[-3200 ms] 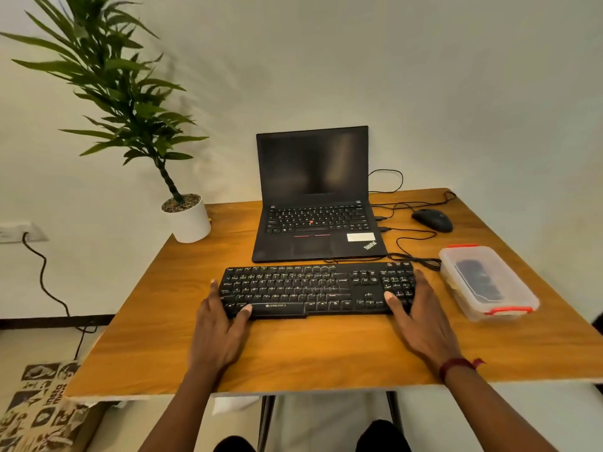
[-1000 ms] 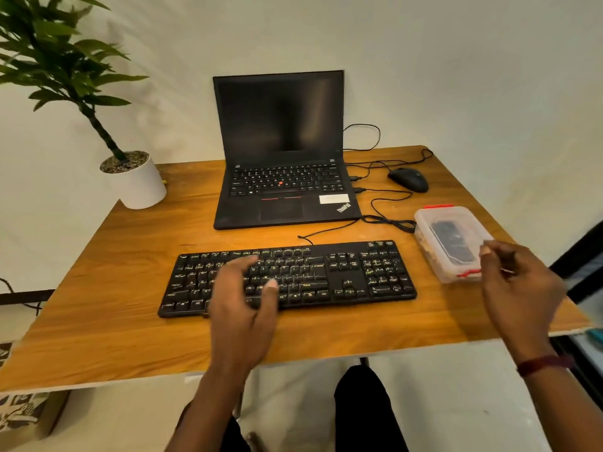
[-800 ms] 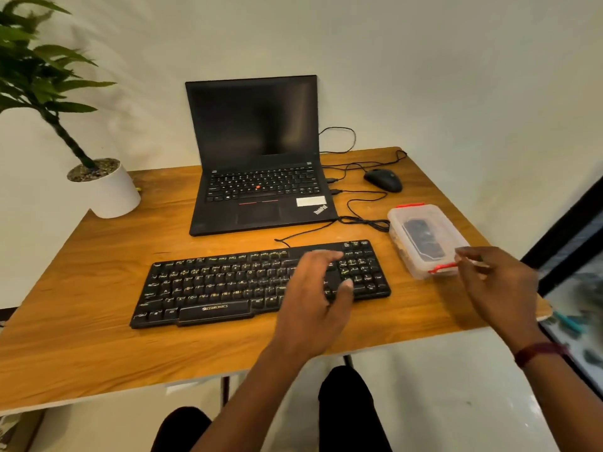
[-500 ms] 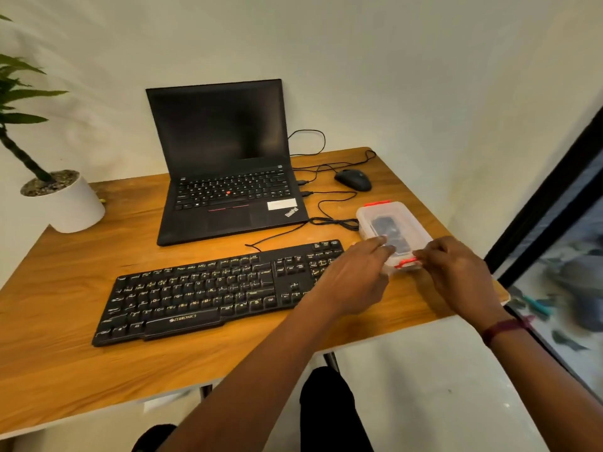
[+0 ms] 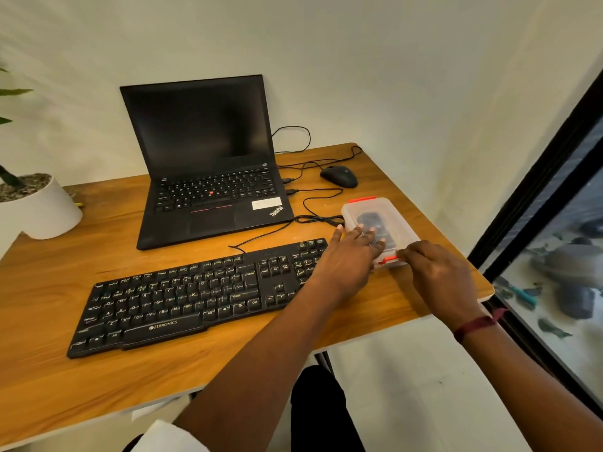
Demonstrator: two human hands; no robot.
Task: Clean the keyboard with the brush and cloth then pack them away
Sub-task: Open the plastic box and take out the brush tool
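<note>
A black keyboard [image 5: 195, 295] lies across the front of the wooden desk [image 5: 49, 370]. Right of it stands a clear plastic box [image 5: 396, 220] with red clips and its lid on; dark things show dimly through the lid, and I cannot tell what they are. My left hand [image 5: 346, 261] lies flat with spread fingers on the near part of the lid. My right hand [image 5: 437, 278] pinches the red clip [image 5: 388, 260] at the box's near end.
An open black laptop [image 5: 208, 177] stands behind the keyboard, with cables [image 5: 313, 216] and a black mouse [image 5: 339, 176] to its right. A white plant pot [image 5: 36, 207] is at far left. The desk's right edge is close beside the box.
Both hands left the keyboard and moved right to the box. The left hand now presses on the lid and the right hand has taken the near clip. The view swung right.
</note>
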